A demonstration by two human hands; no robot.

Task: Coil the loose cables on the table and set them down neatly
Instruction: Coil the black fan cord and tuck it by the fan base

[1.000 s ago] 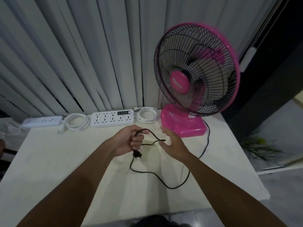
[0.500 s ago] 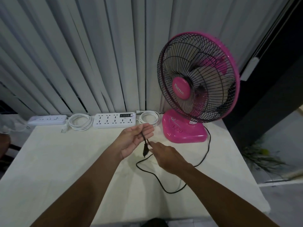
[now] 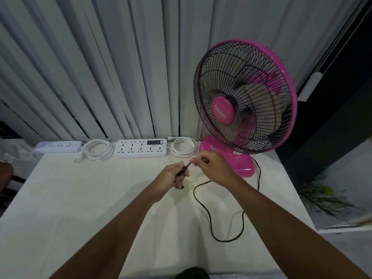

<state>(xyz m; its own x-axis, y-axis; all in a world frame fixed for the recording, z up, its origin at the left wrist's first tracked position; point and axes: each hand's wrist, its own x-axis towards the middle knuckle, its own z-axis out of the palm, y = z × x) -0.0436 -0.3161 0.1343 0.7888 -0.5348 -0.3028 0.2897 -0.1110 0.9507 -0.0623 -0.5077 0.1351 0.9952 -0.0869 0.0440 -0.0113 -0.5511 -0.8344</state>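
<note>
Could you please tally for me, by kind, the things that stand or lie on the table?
white power strips: 2
coiled white cables: 2
loose black cable: 1
pink fan: 1
Total: 6

We see glossy pink plastic on the fan base [image 3: 239, 164] at right, under a black wire grille [image 3: 251, 77]. The table [image 3: 80, 198] looks smooth and matt, the cord [image 3: 203, 206] matt.
</note>
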